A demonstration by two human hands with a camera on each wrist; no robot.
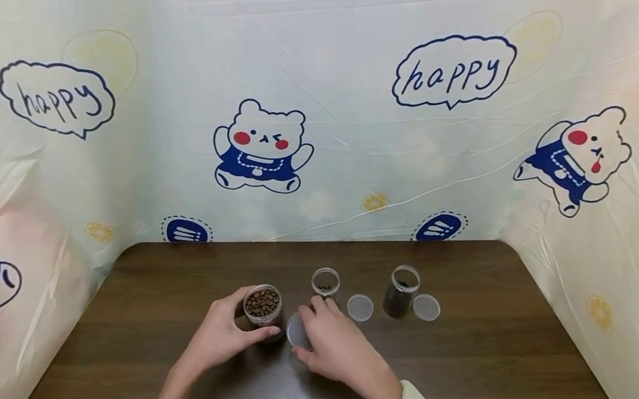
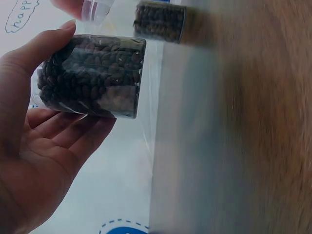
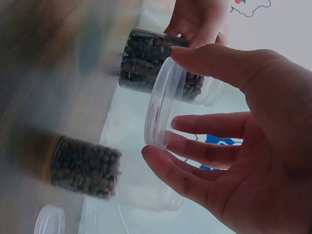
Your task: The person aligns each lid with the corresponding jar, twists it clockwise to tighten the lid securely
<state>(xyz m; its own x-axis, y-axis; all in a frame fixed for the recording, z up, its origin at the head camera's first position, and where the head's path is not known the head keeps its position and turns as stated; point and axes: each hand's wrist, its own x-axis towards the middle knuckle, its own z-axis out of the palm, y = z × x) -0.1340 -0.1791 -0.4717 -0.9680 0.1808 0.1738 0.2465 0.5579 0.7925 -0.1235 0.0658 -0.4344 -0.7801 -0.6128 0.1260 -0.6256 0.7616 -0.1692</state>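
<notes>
My left hand (image 1: 222,331) grips a clear jar (image 1: 276,322) full of brown coffee beans, thumb on one side and fingers around the other. Its mouth is uncovered, with beans (image 1: 263,302) near the rim. The left wrist view shows the same jar (image 2: 92,73) lying across the palm side of the left hand (image 2: 44,141). Right beside it, my right hand (image 1: 340,342) holds a translucent round lid (image 1: 297,331) by its edge. In the right wrist view the lid (image 3: 163,105) sits between thumb and fingertips, overlapping the jar (image 3: 146,58).
Behind my right hand stands a second uncovered jar (image 1: 326,279) with beans low inside, partly hidden. A third open jar (image 1: 400,296) of dark beans is farther right. One lid (image 1: 360,308) lies between them, another lid (image 1: 426,307) at the far right. Printed cloth (image 1: 348,163) hangs behind the table.
</notes>
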